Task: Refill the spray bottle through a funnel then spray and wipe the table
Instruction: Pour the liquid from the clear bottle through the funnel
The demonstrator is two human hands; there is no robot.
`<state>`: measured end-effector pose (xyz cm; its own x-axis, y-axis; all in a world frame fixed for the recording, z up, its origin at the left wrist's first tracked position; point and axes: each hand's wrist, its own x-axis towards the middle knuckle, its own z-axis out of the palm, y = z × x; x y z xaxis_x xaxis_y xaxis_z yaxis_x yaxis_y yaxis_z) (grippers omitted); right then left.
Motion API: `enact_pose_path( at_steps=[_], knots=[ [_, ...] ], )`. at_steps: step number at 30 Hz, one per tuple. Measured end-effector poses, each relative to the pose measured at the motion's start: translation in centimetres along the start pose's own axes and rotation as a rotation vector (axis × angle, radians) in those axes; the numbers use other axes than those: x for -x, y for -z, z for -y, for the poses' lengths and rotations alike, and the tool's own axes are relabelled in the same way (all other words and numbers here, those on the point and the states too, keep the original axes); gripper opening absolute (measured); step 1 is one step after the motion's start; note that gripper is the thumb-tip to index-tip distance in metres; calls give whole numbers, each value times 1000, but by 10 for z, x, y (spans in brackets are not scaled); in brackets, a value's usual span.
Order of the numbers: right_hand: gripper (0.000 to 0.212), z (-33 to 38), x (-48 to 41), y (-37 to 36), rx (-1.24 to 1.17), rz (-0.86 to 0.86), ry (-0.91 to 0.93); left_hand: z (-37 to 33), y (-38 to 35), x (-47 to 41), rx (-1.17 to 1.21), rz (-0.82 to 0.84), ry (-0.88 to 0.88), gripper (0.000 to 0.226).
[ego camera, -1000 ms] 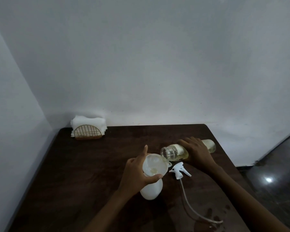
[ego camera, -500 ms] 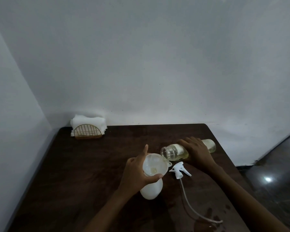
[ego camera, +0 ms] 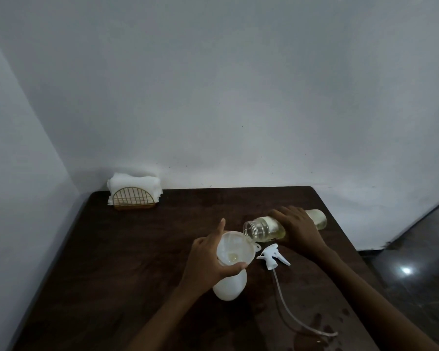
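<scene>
A white spray bottle [ego camera: 230, 285] stands on the dark wooden table [ego camera: 137, 262] with a translucent funnel [ego camera: 236, 247] seated in its neck. My left hand [ego camera: 205, 259] grips the bottle's neck and the funnel rim. My right hand [ego camera: 297, 226] holds a clear refill bottle [ego camera: 262, 227] of pale yellow liquid, tipped on its side with its open mouth over the funnel's edge. A little yellow liquid sits in the funnel's bottom. The white spray head [ego camera: 273, 257] with its long dip tube lies on the table to the right of the spray bottle.
A gold wire holder of white napkins [ego camera: 134, 192] stands at the far left corner against the wall. Wet spots [ego camera: 319, 328] mark the table near the tube's end. The table's right edge drops to a dark shiny floor [ego camera: 416, 274].
</scene>
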<state>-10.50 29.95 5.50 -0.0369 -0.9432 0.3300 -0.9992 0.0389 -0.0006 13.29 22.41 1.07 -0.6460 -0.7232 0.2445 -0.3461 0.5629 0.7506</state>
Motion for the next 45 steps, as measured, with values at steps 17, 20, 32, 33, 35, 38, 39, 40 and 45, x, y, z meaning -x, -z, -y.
enact_pose_path(
  at_steps=[17,20,32,33,35,38,39,40,45],
  knots=[
    [50,0,2,0,0,-78,31,-2,2,1,-9,1,13,108],
    [51,0,2,-1,3,-81,35,-4,2,1,-19,-5,8,108],
    [53,-3,2,0,0,-76,42,-5,3,0,-12,9,15,110],
    [53,-3,2,0,1,-76,43,-4,3,0,-12,10,15,110],
    [54,-3,2,0,5,-73,40,-3,2,0,-18,11,14,110],
    [54,-4,2,0,15,-67,32,-2,2,0,-30,15,19,111],
    [53,-4,2,-1,19,-65,32,-3,2,0,-30,17,19,111],
    [53,-4,2,-1,21,-64,33,-3,2,0,-29,18,19,112],
    [49,-3,1,-2,11,-68,33,-2,2,0,-5,20,20,111]
  ],
)
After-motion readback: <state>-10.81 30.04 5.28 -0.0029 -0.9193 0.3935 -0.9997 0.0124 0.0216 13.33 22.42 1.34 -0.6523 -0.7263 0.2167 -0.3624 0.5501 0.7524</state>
